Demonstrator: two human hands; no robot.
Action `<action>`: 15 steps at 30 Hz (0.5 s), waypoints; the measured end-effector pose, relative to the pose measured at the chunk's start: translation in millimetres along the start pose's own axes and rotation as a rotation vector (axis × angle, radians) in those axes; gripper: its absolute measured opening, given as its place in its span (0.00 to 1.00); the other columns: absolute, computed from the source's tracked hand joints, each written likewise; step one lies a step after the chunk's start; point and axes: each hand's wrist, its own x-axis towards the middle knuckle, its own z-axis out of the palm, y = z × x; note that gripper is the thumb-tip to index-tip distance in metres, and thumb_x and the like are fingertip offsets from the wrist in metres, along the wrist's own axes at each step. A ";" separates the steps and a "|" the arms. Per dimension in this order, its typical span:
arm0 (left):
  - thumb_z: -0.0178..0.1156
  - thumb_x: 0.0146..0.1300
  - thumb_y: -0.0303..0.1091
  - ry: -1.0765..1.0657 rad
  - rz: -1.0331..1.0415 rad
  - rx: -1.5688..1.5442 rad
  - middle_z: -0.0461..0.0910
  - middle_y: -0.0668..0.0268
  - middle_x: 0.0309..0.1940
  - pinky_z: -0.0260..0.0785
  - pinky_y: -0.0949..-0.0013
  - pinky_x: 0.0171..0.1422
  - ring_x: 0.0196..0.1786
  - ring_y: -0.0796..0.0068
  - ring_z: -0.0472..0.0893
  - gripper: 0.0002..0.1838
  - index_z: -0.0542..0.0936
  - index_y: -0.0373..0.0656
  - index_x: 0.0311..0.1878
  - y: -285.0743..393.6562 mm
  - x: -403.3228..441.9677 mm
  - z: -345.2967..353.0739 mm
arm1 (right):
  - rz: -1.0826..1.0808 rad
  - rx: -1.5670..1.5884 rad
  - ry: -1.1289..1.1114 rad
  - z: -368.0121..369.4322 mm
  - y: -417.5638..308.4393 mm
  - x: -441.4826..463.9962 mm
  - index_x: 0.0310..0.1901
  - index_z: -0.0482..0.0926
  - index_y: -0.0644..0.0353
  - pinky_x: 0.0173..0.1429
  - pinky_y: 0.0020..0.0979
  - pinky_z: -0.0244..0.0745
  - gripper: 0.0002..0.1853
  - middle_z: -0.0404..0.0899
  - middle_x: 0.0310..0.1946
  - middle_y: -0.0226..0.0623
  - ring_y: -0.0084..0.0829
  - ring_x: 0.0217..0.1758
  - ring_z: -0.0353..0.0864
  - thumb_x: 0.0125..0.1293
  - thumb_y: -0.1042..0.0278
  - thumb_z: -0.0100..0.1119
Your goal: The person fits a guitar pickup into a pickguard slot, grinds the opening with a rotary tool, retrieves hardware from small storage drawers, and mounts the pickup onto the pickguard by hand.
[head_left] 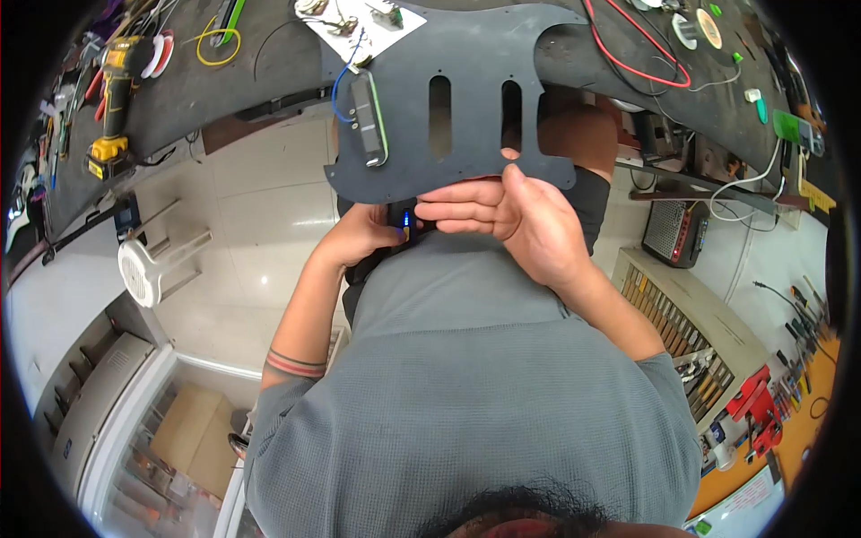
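A large black plate (480,54) with two long slots lies over the table's front edge, its near part overhanging. At its left side a black pickup strip (369,121) with a green edge and blue wire is set in it. My right hand (529,220) has its thumb on the plate's near edge, and a fingertip shows through the right slot; its other three fingers stretch left below the edge. My left hand (363,237) is closed around a small black device (407,221) with blue lights, just under the plate; part of the device is hidden.
On the dark workbench (278,58) are a yellow drill (117,103), wire spools (695,31), a red cable (632,45) and a white sheet (395,36) with small parts. A white stool (139,272) stands left, an amplifier (674,233) and a drawer cabinet (717,296) right.
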 end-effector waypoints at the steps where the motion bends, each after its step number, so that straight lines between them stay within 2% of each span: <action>1: 0.66 0.57 0.11 0.000 0.078 -0.041 0.81 0.59 0.64 0.77 0.64 0.68 0.63 0.68 0.83 0.41 0.71 0.33 0.77 3.5 -4.8 6.3 | -0.005 -0.016 0.009 -0.3 -1.6 1.1 0.68 0.75 0.83 0.77 0.49 0.80 0.40 0.80 0.70 0.69 0.60 0.74 0.83 0.94 0.47 0.22; 2: 0.65 0.57 0.10 -0.002 0.158 -0.081 0.83 0.61 0.60 0.79 0.66 0.63 0.58 0.69 0.85 0.39 0.71 0.33 0.75 4.4 -7.5 9.8 | 0.000 0.000 0.003 -1.5 -1.9 1.6 0.68 0.75 0.83 0.78 0.48 0.80 0.40 0.81 0.70 0.68 0.58 0.74 0.83 0.94 0.47 0.23; 3: 0.66 0.54 0.09 -0.009 0.131 -0.058 0.80 0.60 0.61 0.78 0.64 0.67 0.61 0.66 0.83 0.47 0.64 0.37 0.80 3.1 -10.0 10.1 | 0.007 0.016 0.000 -2.3 -1.8 1.2 0.68 0.75 0.84 0.79 0.48 0.79 0.39 0.81 0.69 0.68 0.56 0.74 0.83 0.94 0.48 0.24; 9: 0.64 0.52 0.10 0.038 0.083 -0.081 0.78 0.60 0.60 0.77 0.62 0.69 0.61 0.65 0.82 0.53 0.58 0.42 0.83 -3.7 -10.5 20.2 | 0.005 0.035 -0.004 -2.5 -0.6 1.0 0.68 0.76 0.84 0.80 0.46 0.79 0.39 0.82 0.69 0.67 0.53 0.74 0.84 0.94 0.48 0.25; 12: 0.62 0.51 0.10 0.046 0.092 -0.091 0.77 0.60 0.59 0.77 0.63 0.68 0.60 0.66 0.82 0.51 0.59 0.40 0.82 -4.6 -10.0 20.6 | -0.004 0.031 -0.008 -1.7 -1.3 1.3 0.68 0.76 0.84 0.80 0.47 0.79 0.39 0.82 0.69 0.67 0.53 0.74 0.84 0.94 0.48 0.26; 15: 0.66 0.54 0.12 0.045 0.119 -0.098 0.79 0.59 0.61 0.76 0.63 0.69 0.62 0.66 0.82 0.47 0.65 0.38 0.80 -4.5 -7.5 18.9 | -0.008 0.054 -0.007 -2.0 1.1 0.0 0.68 0.76 0.84 0.80 0.47 0.79 0.39 0.82 0.69 0.67 0.54 0.73 0.84 0.94 0.48 0.26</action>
